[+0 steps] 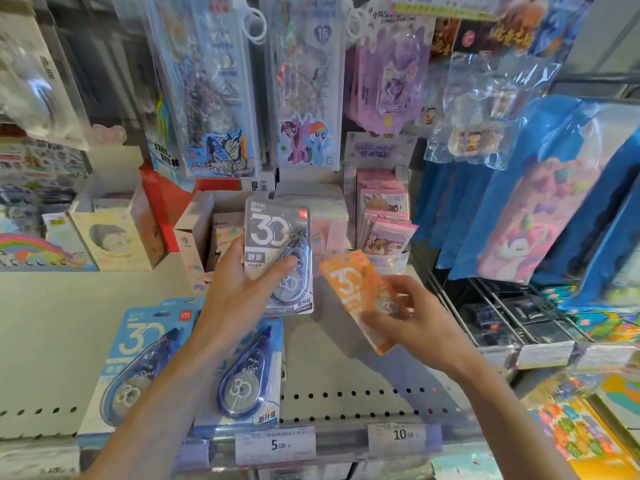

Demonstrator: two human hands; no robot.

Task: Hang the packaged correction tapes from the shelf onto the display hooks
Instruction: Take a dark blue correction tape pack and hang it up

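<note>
The left hand [239,289] is gripping a grey correction tape pack [278,252], thumb on its left edge and fingers curled across its front, holding it upright above the shelf [52,323]. The right hand [408,320] is pinching an orange correction tape pack [353,285] just to the right, tilted leftward. Two blue correction tape packs [138,362] are lying flat on the near left of the shelf, behind the price tags [277,445].

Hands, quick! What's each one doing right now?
Left hand: closed on the grey correction tape pack.
Right hand: closed on the orange correction tape pack.
</note>
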